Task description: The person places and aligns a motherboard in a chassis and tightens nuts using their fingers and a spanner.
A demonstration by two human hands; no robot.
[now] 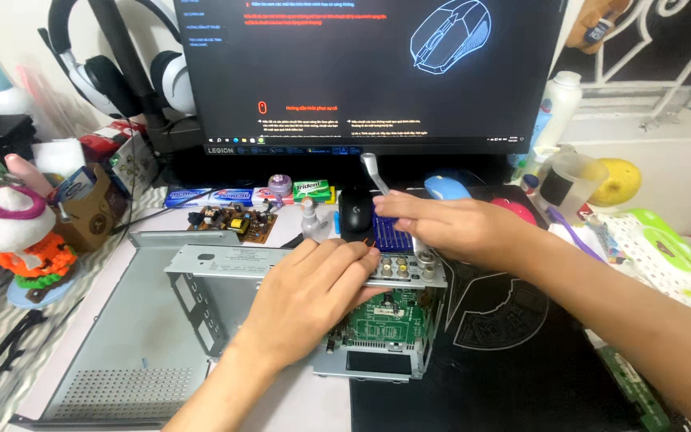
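Left hand lies flat, fingers extended, on the metal chassis rear panel; right hand fingers grip a screwdriver above it.

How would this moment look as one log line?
left hand: steadies metal chassis | right hand: grips silver tool | green circuit board: inside

A dark monitor stands at the back edge of the tabletop, with white headphones hanging to its left. In front of it lie a brown circuit board, a green gum pack, a black mouse and a blue mouse. A plush figure sits at the left edge. A yellow fruit and a green wipes pack rest toward the right edge.
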